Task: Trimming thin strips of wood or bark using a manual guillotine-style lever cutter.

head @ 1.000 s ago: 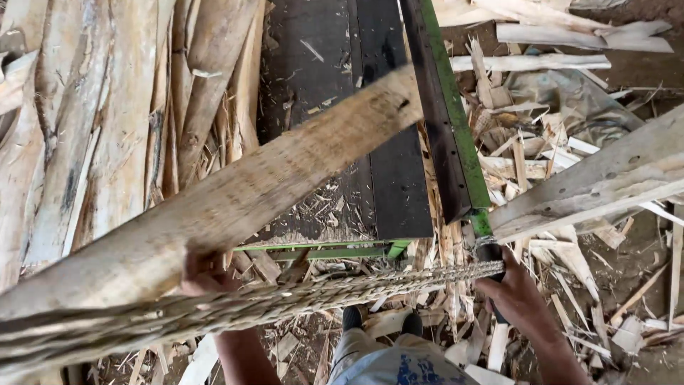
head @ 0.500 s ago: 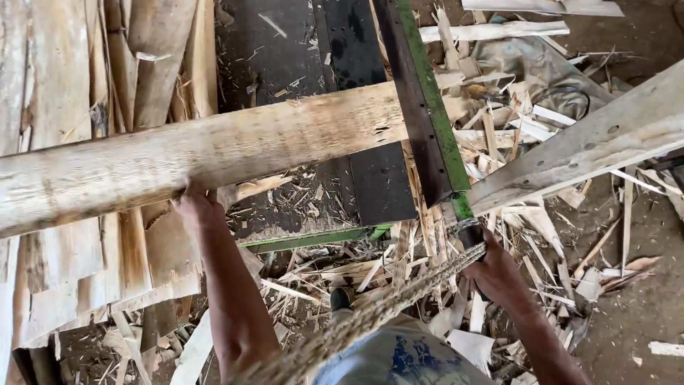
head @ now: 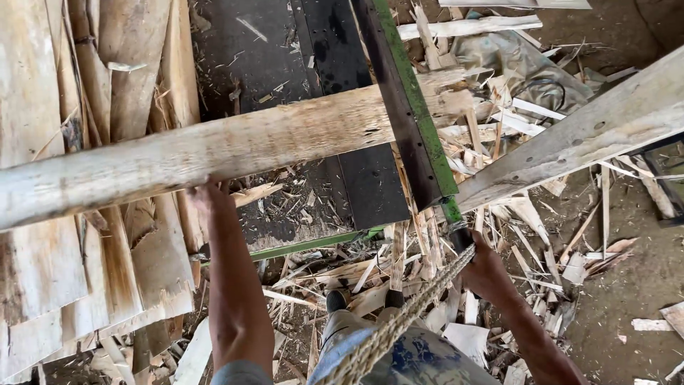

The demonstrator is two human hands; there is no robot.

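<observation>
Left hand (head: 206, 194): raised, fingers closed over the lower edge of a long rough timber plank (head: 214, 153); plank lies crosswise over the dark machine bed (head: 299, 78), its right end against the green-edged rail (head: 413, 114); right hand (head: 484, 267): wrapped shut around a dark handle (head: 459, 235) at the near end of that rail, just past the bed's near right corner; braided rope (head: 399, 321): runs from that hand down toward the wearer's body; stacked bark slabs (head: 78, 235): beside the bed's left edge; second pale plank (head: 591, 128): slanting up to the right, well apart from the first; wood offcuts and splinters (head: 499, 142): littered on the ground beyond the bed's right edge and below its near edge; blue-patterned trousers (head: 420, 360): bottom centre.
</observation>
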